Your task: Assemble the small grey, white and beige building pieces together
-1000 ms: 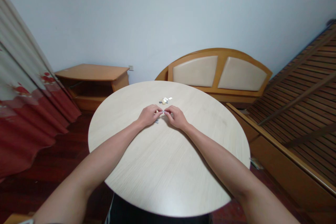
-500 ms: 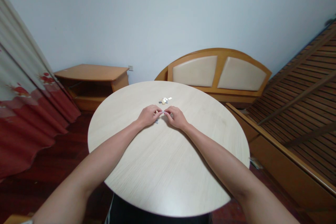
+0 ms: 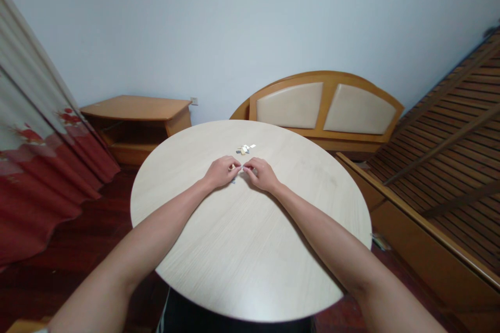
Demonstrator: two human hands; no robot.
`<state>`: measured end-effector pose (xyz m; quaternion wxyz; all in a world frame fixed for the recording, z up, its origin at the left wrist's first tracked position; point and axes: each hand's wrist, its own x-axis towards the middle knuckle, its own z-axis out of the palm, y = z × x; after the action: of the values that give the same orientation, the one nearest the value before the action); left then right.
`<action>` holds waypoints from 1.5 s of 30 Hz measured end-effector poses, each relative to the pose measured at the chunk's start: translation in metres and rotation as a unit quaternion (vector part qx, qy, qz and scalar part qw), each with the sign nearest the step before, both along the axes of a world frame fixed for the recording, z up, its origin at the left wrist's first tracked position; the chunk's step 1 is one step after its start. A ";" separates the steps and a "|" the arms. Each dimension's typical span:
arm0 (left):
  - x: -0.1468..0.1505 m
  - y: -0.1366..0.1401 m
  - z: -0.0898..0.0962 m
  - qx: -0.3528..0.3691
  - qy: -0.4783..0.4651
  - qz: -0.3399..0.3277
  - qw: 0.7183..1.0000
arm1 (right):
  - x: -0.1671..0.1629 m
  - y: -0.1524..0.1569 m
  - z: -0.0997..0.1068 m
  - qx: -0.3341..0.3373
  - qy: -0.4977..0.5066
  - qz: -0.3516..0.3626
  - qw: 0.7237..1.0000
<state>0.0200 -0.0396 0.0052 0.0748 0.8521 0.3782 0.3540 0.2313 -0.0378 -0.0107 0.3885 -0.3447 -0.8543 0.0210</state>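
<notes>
My left hand (image 3: 221, 171) and right hand (image 3: 262, 174) rested together near the middle of the round table (image 3: 250, 250), fingertips meeting. Between them I pinched a tiny pale piece (image 3: 242, 167), thumb and forefinger of each hand closed narrow on it; it was too small to say what it was. A small grey bit (image 3: 233, 181) lay on the tabletop just under my left hand's fingers. Just beyond my hands sat a little heap of similar pieces (image 3: 244, 149), white, grey and yellowish, apart from my fingers. No writing or label could be read on any of them. Past the table stood a padded wooden headboard (image 3: 326, 109), a low wooden cabinet (image 3: 138, 122) to the left, and a red-and-white curtain (image 3: 35, 156).
</notes>
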 end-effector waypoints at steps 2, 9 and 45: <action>0.000 0.000 0.000 -0.002 -0.003 0.001 1.000 | 0.000 -0.001 0.001 -0.001 0.004 -0.003 1.000; 0.000 -0.001 0.001 -0.010 0.001 0.004 1.000 | 0.000 -0.003 0.003 -0.004 0.004 -0.010 1.000; -0.009 0.003 0.006 -0.012 -0.001 0.080 0.997 | -0.012 0.062 0.008 -0.097 -0.169 -0.118 0.974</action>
<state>0.0111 -0.0363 0.0110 0.0571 0.8177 0.4492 0.3554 0.2192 0.0242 -0.0029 0.2032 -0.4777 -0.8547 -0.0012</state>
